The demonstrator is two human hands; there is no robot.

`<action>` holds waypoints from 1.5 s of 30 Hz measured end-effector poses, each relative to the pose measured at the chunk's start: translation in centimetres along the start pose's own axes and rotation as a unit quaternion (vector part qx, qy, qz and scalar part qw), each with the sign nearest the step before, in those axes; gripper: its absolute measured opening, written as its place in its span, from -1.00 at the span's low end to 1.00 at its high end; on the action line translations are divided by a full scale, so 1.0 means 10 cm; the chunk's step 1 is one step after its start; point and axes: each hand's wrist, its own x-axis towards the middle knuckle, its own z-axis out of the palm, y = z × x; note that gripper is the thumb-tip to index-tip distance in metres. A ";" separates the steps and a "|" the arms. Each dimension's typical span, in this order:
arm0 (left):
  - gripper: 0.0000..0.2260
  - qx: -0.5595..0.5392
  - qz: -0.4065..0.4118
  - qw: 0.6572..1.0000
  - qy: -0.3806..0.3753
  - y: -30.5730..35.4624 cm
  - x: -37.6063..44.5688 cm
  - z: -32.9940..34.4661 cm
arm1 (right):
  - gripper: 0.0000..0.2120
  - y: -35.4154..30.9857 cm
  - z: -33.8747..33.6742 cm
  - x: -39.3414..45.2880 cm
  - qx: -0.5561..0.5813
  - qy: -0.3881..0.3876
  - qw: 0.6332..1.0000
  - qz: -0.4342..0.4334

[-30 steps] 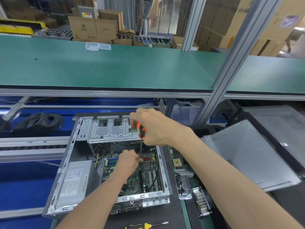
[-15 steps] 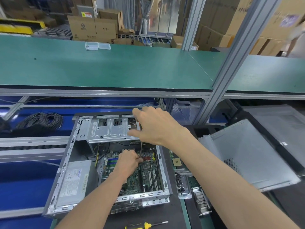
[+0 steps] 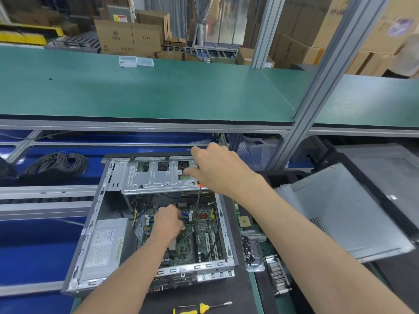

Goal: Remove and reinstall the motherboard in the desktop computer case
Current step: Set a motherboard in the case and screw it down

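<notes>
Two bare hands work inside the open desktop computer case (image 3: 95, 234), which lies on its side at about 6 o'clock in the view, on the dark mat of the bench. The motherboard (image 3: 199, 241) sits in the case's floor, filling its right half, with the grey power supply (image 3: 104, 248) to its 9 o'clock.

The right hand (image 3: 217, 171) hovers above the metal drive cage (image 3: 156, 175) at the case's 12 o'clock end. Its fingers are curled over the top of a screwdriver (image 3: 197, 200) (only a sliver of orange handle shows under the palm), with the index finger stretched out toward 9 o'clock and the thumb lifted. The dark shaft runs down from the hand toward the board, tilted slightly; its tip meets the board just to the 3 o'clock side of the left hand.

The left hand (image 3: 169, 220) rests on the motherboard near its upper middle, fingers bunched together and bent downward toward the shaft's tip. Whether they pinch a screw or merely steady the shaft cannot be told.

Beside the case at 3 o'clock lie a small tray of dark screws (image 3: 250, 248) and a square processor chip (image 3: 244, 221). A yellow-handled screwdriver (image 3: 201, 308) lies on the mat at 6 o'clock. The removed side panel (image 3: 353, 214) rests at 3 o'clock, well apart.
</notes>
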 end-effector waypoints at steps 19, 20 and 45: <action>-0.64 -0.003 0.100 0.991 -0.091 0.07 0.14 0.01 | -0.87 0.13 -0.02 0.04 0.079 0.012 0.997 -0.011; -0.63 -0.010 0.095 0.991 -0.092 0.07 0.14 0.00 | -0.86 0.14 -0.04 0.04 0.083 0.016 0.996 -0.011; -0.80 -0.659 -0.097 0.726 -0.169 -0.03 0.04 -0.19 | -0.80 0.12 -0.20 -0.06 0.021 0.029 0.999 0.016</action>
